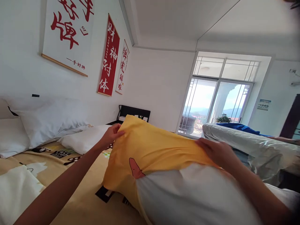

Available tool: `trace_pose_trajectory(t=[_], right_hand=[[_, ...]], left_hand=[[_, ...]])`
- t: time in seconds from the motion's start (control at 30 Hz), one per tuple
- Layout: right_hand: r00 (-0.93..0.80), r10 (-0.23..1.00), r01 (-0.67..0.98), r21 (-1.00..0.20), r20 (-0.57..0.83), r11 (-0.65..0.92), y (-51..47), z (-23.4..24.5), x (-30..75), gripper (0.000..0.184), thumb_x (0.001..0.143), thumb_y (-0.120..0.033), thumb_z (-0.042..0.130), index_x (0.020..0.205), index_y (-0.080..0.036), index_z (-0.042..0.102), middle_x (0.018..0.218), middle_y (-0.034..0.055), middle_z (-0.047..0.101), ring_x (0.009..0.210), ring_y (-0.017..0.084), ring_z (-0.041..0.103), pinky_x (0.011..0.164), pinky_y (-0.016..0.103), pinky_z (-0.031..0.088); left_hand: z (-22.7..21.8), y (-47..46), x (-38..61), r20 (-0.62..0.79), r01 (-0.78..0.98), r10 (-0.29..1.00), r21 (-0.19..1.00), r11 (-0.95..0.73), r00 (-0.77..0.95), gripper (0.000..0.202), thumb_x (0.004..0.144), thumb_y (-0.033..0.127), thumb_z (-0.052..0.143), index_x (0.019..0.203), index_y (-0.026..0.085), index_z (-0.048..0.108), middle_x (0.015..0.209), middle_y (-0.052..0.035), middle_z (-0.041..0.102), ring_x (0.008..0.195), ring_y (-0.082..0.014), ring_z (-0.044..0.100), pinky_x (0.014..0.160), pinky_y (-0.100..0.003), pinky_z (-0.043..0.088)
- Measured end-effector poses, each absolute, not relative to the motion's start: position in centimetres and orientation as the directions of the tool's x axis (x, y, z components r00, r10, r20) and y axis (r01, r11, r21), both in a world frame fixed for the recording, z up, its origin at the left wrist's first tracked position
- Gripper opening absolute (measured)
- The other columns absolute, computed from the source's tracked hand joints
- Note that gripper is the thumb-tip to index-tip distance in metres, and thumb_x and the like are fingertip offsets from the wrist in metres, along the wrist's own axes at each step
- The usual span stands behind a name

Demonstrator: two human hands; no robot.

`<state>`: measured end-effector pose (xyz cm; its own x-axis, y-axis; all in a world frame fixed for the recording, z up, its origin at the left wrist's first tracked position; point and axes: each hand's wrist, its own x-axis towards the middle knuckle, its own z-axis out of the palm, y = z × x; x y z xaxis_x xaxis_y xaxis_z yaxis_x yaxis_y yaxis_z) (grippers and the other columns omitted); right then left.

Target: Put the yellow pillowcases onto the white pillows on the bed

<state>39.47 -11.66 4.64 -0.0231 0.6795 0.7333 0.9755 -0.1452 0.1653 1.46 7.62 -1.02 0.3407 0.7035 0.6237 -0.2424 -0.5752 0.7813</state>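
A yellow pillowcase (154, 143) with a pink cartoon shape on it covers the far part of a white pillow (187, 197). The near part of the pillow shows bare below the case's edge. My left hand (114, 134) pinches the case near its upper left corner, thumb and fingers closed on the cloth. Farther right, my right hand (217, 152) is closed on the case's upper edge, with its fingertips partly hidden by the fabric. Both are held above a bed with a tan patterned sheet (79, 190).
White pillows (56, 118) lie at the bed's left against the wall. Wall scrolls (109, 59) hang above. A plastic-wrapped mattress (236, 137) with blue cloth (239, 127) stands at right, near sliding glass doors (211, 103). A black bed frame (134, 112) is in the far corner.
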Motion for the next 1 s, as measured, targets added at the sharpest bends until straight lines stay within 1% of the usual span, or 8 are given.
trace_pose_trajectory(t=[0.17, 0.27, 0.4, 0.5, 0.63, 0.73, 0.87, 1.0], right_hand=[[-0.057, 0.866, 0.983, 0.179, 0.497, -0.038, -11.7, 4.2, 38.3, 0.051, 0.09, -0.055, 0.031, 0.071, -0.025, 0.067, 0.06, 0.0048, 0.065, 0.055, 0.02, 0.059, 0.053, 0.029, 0.035], [0.008, 0.762, 0.979, 0.15, 0.648, -0.138, -12.1, 4.7, 38.0, 0.056, 0.09, -0.06, 0.026, 0.078, -0.025, 0.068, 0.064, 0.007, 0.067, 0.057, 0.022, 0.06, 0.054, 0.031, 0.036], [-0.075, 0.797, 0.981, 0.188, 0.6, -0.049, -12.8, 4.8, 38.5, 0.058, 0.089, -0.063, 0.023, 0.078, -0.028, 0.068, 0.065, 0.0068, 0.067, 0.057, 0.023, 0.061, 0.054, 0.032, 0.038], [-0.035, 0.698, 0.988, 0.131, 0.715, -0.084, -13.0, 4.3, 38.9, 0.058, 0.09, -0.062, 0.023, 0.083, -0.028, 0.069, 0.069, 0.0068, 0.069, 0.062, 0.023, 0.063, 0.057, 0.032, 0.04], [-0.039, 0.816, 0.994, 0.104, 0.577, -0.026, -12.8, 3.3, 38.7, 0.061, 0.089, -0.066, 0.022, 0.075, -0.027, 0.067, 0.065, 0.0048, 0.068, 0.059, 0.023, 0.062, 0.056, 0.032, 0.041], [0.015, 0.776, 0.999, 0.029, 0.631, -0.042, -12.7, 2.7, 38.7, 0.061, 0.089, -0.067, 0.023, 0.077, -0.025, 0.066, 0.068, 0.0046, 0.069, 0.059, 0.021, 0.062, 0.06, 0.031, 0.044], [0.01, 0.794, 1.0, -0.016, 0.607, -0.001, -12.6, 2.2, 39.3, 0.058, 0.088, -0.067, 0.027, 0.076, -0.026, 0.066, 0.067, 0.0031, 0.07, 0.059, 0.021, 0.063, 0.057, 0.031, 0.044], [-0.012, 0.757, 0.999, -0.028, 0.653, 0.041, -12.2, 1.9, 39.5, 0.057, 0.087, -0.067, 0.03, 0.072, -0.026, 0.065, 0.064, 0.0022, 0.068, 0.056, 0.02, 0.062, 0.055, 0.031, 0.043]], left_hand=[[-1.6, 8.3, 1.8, 0.625, -0.184, 0.752, 0.781, -0.597, 0.208, 0.036, 0.067, 0.043, 0.073, 0.078, 0.017, 0.052, 0.076, 0.001, 0.059, 0.069, -0.0127, 0.053, 0.061, -0.021, 0.042], [-2.0, 8.7, 2.0, 0.633, -0.131, 0.747, 0.774, -0.62, 0.205, 0.033, 0.07, 0.044, 0.069, 0.079, 0.017, 0.052, 0.074, 0.0015, 0.059, 0.067, -0.0126, 0.053, 0.061, -0.022, 0.042], [-2.2, 8.9, 2.3, 0.661, -0.111, 0.74, 0.75, -0.652, 0.124, 0.032, 0.072, 0.046, 0.067, 0.077, 0.017, 0.054, 0.074, 0.0016, 0.058, 0.068, -0.0122, 0.052, 0.061, -0.021, 0.042], [-2.0, 8.7, 2.2, 0.636, -0.203, 0.757, 0.769, -0.606, 0.148, 0.033, 0.07, 0.045, 0.07, 0.078, 0.016, 0.056, 0.077, 0.0007, 0.058, 0.069, -0.0118, 0.053, 0.061, -0.021, 0.042], [-2.0, 8.7, 2.1, 0.587, -0.348, 0.787, 0.79, -0.504, 0.191, 0.037, 0.068, 0.047, 0.073, 0.08, 0.017, 0.054, 0.077, 0.0005, 0.061, 0.068, -0.0121, 0.055, 0.061, -0.021, 0.044], [-2.8, 9.0, 1.6, 0.532, -0.33, 0.824, 0.827, -0.455, 0.195, 0.04, 0.072, 0.051, 0.07, 0.089, 0.018, 0.054, 0.079, -0.0004, 0.063, 0.066, -0.0129, 0.057, 0.059, -0.022, 0.045], [-5.5, 9.3, 0.6, 0.553, -0.269, 0.725, 0.833, -0.483, 0.41, 0.06, 0.074, 0.052, 0.068, 0.122, 0.022, 0.049, 0.108, -0.0087, 0.065, 0.091, -0.0231, 0.063, 0.074, -0.03, 0.052], [-10.4, 10.0, 0.5, 0.502, -0.078, 0.734, 0.845, -0.529, 0.456, 0.059, 0.074, 0.053, 0.067, 0.12, 0.018, 0.055, 0.118, -0.0109, 0.063, 0.107, -0.0295, 0.059, 0.087, -0.038, 0.051]])
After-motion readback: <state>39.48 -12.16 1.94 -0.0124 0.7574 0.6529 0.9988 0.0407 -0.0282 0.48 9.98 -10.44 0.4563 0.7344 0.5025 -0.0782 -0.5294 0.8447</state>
